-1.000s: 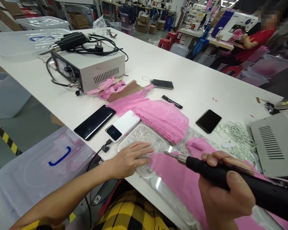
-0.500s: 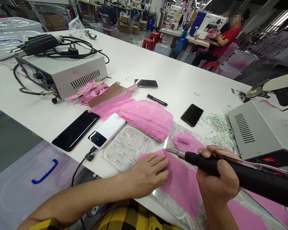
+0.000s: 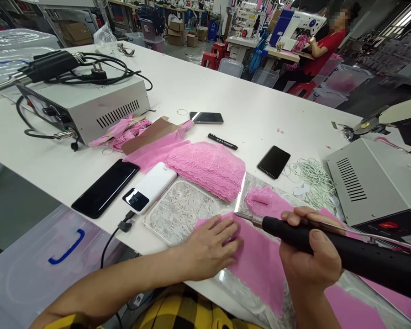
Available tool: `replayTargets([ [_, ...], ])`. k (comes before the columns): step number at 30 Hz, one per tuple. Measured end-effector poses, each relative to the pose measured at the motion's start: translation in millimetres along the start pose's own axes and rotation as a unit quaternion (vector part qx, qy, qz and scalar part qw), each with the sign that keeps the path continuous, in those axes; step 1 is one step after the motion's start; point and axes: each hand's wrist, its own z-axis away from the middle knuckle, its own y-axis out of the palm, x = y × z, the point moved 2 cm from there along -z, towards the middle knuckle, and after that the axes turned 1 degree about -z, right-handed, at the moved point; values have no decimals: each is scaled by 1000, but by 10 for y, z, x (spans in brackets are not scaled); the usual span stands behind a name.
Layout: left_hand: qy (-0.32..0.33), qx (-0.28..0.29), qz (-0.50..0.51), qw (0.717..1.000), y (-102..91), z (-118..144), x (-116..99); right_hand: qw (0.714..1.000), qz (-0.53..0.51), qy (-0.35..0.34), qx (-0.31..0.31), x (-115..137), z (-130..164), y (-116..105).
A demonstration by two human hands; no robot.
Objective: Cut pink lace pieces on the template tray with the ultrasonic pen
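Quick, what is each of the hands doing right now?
Left hand: open, lying flat on the pink fabric.
Right hand: closed around the black handheld tool.

A garment factory floor. A long white worktable [image 3: 226, 98] carries stacks of pink lace [image 3: 208, 167], a heap of elastic loops [image 3: 311, 178] and a grey control box [image 3: 85, 107]. Behind it, a person sits at a sewing machine [image 3: 296, 23] among red stools [image 3: 210, 59] and cardboard boxes [image 3: 192, 40].

Head view looks down, close over the table [image 3: 246, 105]
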Motion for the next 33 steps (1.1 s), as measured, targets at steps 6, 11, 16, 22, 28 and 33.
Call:
replayTargets([
  [6, -2, 10, -15, 1000, -21, 2, 1, 1000, 4, 8, 6, -3, 11, 11],
  [11, -7, 14, -16, 1000, -19, 4, -1, 999, 21, -3, 28, -8, 26, 19],
  [16, -13, 7, -17, 1000, 12, 13, -2, 1000, 17, -2, 23, -5, 8, 53],
  [22, -11, 19, -43, 999, 19, 26, 28, 997, 5, -50, -52, 232, -200, -216],
  [28, 10, 11, -52, 999, 29, 36, 76, 988, 85, -60, -115, 453, -175, -815],
  [33, 15, 8, -49, 999, 16, 24, 73, 982, 104, -59, -146, 491, -97, -1064],
])
